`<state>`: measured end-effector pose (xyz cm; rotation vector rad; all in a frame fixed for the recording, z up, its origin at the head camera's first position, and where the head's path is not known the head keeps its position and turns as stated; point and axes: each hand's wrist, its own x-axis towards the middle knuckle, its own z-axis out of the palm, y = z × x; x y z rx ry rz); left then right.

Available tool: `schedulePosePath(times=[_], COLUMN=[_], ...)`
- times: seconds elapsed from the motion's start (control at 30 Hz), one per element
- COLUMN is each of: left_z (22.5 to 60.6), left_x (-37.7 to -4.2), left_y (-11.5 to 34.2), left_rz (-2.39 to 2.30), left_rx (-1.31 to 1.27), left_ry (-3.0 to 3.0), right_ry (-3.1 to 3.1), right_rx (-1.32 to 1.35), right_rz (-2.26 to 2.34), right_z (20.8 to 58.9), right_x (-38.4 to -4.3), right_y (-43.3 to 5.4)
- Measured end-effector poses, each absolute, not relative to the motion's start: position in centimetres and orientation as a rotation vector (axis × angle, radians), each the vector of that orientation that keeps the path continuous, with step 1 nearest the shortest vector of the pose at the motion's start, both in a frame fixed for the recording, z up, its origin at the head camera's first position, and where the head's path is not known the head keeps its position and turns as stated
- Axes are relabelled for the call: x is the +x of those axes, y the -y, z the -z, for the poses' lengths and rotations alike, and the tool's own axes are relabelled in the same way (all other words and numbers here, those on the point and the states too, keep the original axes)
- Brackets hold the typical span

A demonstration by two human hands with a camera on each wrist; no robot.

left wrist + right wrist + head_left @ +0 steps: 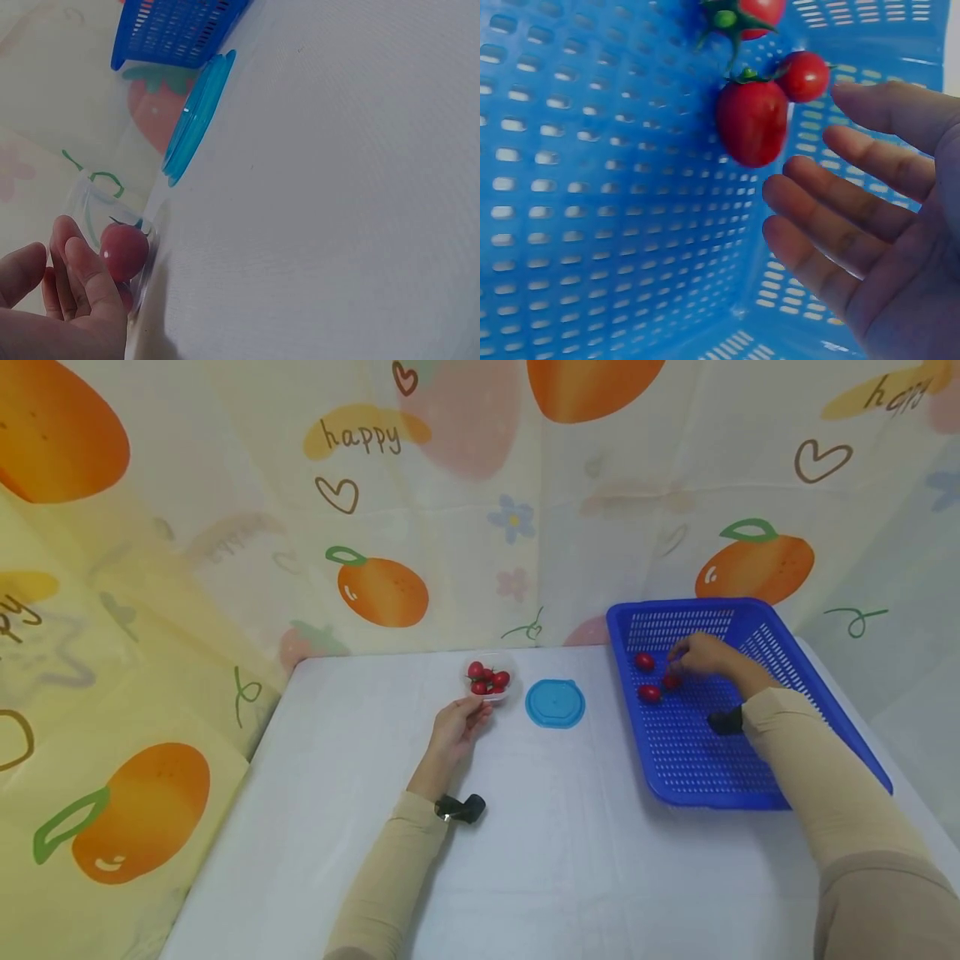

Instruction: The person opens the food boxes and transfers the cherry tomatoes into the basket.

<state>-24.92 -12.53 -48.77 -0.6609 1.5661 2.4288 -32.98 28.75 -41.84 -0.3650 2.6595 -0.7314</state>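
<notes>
L hand [453, 732] is held, fingers loose, at tub [498, 697] rim; R hand [705, 655] is held, fingers spread, nr tomatoes [649, 694] in blue bskt [678, 756].

We are seeing deep blue on the plastic basket [682, 760], whose walls and floor are showing small slots in neat rows. The cherry tomatoes [649, 693] are gleaming red with green calyxes, and we are seeing more of that red through the colourless, see-through plastic container [495, 698]. The round lid [555, 703] is showing turquoise, while plain white is covering the tablecloth [570, 843]. On the cream and yellow backdrop [465, 527] we are noticing printed oranges [383, 592] with green leaves, pink strawberries, blue and pink flowers, brown heart outlines and brown "happy" lettering over yellow patches. The sleeves [832, 768] are showing plain beige.
</notes>
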Motion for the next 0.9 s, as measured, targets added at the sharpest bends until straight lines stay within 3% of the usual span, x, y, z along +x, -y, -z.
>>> schedulePosePath(times=[0.4, 0.9], left_z=[49.0, 48.8], left_x=[-25.0, -24.9], left_y=[12.7, 12.6], left_rz=[-2.442, -2.408], left_rx=[-0.662, -0.666], left_ry=[-1.536, -1.565], right_ry=[-2.829, -2.938], right_rx=[-0.397, -0.687], right_rz=[0.774, 0.721], right_z=[38.4, 35.7], right_x=[-33.2, -33.9], right_y=[-26.2, -18.5])
